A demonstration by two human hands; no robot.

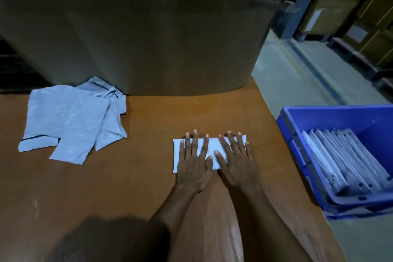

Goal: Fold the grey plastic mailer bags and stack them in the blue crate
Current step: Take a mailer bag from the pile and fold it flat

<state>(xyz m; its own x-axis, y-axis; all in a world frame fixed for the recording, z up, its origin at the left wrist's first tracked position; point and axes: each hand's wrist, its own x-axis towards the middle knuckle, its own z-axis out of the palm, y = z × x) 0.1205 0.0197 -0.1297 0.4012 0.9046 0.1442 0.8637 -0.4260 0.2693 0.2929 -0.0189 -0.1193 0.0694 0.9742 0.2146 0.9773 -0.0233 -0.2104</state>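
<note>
Broadly, a tall curved wall of brown cardboard (138, 27) fills the far side of the view, its foot resting on the back of the flat brown desk (106, 187). Just beside the desk's right edge sits a blue rectangular plastic crate (331, 119), and inside it a row of folded grey mailer bags (344, 155) leans one on the next, overlapping. At the desk's left, near the foot of the cardboard, lies a loose pile of crumpled, unfolded grey plastic mailer bags (70, 121), well apart from the hands. Towards the right of the desk, the person's bare left hand (193, 168) and right hand (238, 166) lie side by side, palms down, thumbs nearly touching. Each hand's grip is apart: the fingers are straight and splayed, pressing flat rather than curling round anything. Under both hands lies one folded pale grey plastic mailer bag (212, 147), a small rectangle flat on the desk, between the pile and the crate.
</note>
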